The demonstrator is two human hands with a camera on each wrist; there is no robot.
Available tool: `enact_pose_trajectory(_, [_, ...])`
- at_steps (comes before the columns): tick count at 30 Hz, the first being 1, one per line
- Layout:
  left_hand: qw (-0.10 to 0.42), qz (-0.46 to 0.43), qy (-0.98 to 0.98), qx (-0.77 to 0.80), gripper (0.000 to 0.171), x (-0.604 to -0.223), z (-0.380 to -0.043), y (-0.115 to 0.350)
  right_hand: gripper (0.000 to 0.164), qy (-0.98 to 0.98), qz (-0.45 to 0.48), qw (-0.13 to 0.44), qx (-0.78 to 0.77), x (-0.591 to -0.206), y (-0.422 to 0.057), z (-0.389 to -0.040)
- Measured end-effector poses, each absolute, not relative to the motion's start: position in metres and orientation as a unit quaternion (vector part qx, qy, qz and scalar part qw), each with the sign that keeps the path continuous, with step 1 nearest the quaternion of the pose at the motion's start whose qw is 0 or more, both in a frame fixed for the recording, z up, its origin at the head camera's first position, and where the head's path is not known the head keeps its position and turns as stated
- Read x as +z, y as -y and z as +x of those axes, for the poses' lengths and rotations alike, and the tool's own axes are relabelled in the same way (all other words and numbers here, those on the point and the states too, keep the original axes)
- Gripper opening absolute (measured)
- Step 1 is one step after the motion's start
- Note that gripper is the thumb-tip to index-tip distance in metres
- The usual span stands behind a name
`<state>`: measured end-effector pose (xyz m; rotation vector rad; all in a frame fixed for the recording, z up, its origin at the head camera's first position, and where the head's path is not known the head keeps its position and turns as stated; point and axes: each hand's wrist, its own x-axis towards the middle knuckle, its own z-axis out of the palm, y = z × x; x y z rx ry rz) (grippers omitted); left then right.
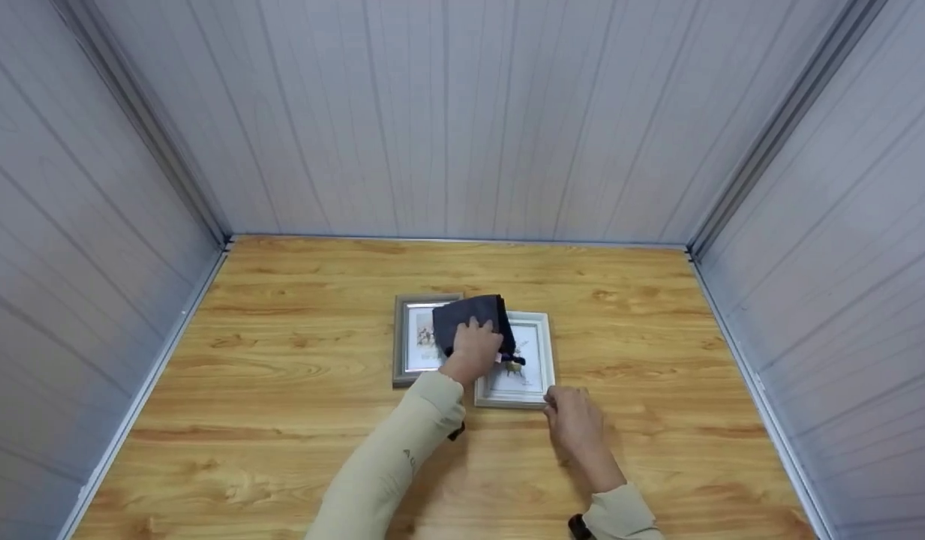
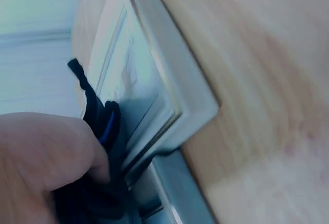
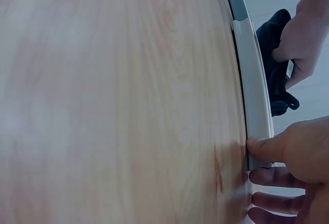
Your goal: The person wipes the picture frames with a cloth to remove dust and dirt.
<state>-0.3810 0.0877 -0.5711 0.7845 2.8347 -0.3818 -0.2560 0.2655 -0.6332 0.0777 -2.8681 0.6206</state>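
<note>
The left hand point(image 1: 475, 349) has a closed grip on the dark cloth point(image 1: 462, 315), thumb and fingers bent onto it; the cloth lies across the adjoining parts of the grey picture frame point(image 1: 400, 345) and the white picture frame point(image 1: 546, 352). The right hand point(image 1: 577, 420) has a narrow grip at the white frame's near right corner, its thumb against the near side; the right wrist view shows its other fingers past the corner. Both frames lie face up on the wood-grained table point(image 1: 282, 390). The cloth hides the right part of the grey frame and the upper left of the white one; whether the frames touch or overlap cannot be told. The left fingertips are out of sight in the left wrist view, which is blurred. The left sleeve point(image 1: 391, 450) is cut off by the head view's lower edge.
</note>
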Motion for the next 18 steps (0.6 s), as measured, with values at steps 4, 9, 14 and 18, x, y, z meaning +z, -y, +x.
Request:
enact_pose_trajectory(4, [0.078,0.288,-0.950,-0.089,0.041,-0.568,-0.383,-0.074,0.007,0.972,0.023,0.104,0.212,-0.634,-0.262,-0.255])
enact_pose_trajectory(9, [0.030,0.301,-0.953,-0.007,0.047,-0.566,-0.376,-0.050,0.007,0.969,0.016,0.110,0.219,-0.634,-0.262,-0.254])
enact_pose_trajectory(14, [-0.043,0.303,-0.950,0.055,0.058,-0.548,-0.356,-0.021,0.008,0.966,0.009,0.138,0.220,-0.633,-0.262,-0.254])
enact_pose_trajectory(18, [-0.084,0.291,-0.946,0.118,0.062,-0.538,-0.327,0.014,0.014,0.964,0.015,0.151,0.218,-0.638,-0.261,-0.250])
